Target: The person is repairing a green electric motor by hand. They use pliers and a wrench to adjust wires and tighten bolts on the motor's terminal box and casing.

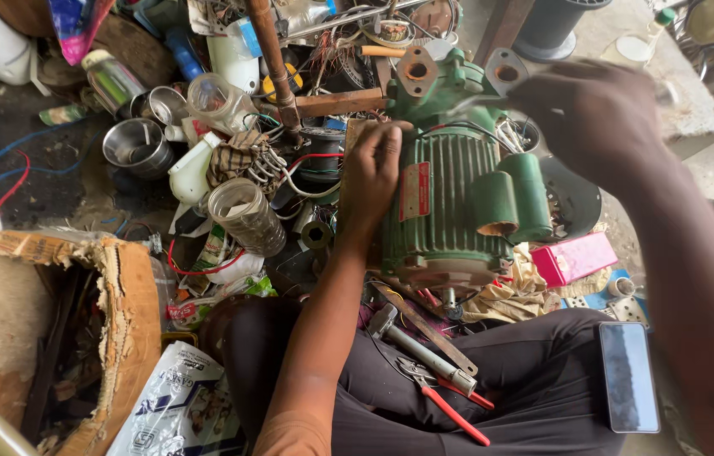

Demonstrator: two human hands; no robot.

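Clutter rings the seated person on every side, and in the middle of it sits a green motor pump (446,203) with a ribbed casing, resting on the ground just past the knees. The left hand (371,173) lies flat against the pump's left flank, fingers spread and pressing on the ribs, not wrapped around anything. The right hand (594,114) hangs above the pump's upper right corner, near the round flange openings; it is blurred, and I cannot tell whether it is closed or holding something. So the pump sits between the two hands, touched by the left and just under the right. On the lap, across dark trousers, lie a hammer (420,342) and red-handled pliers (441,397), with a phone (628,376) face up on the right thigh. A pink box (575,257) sits just right of the pump, steel cups (137,148) well to the left, and a torn cardboard box (53,329) by the left knee.
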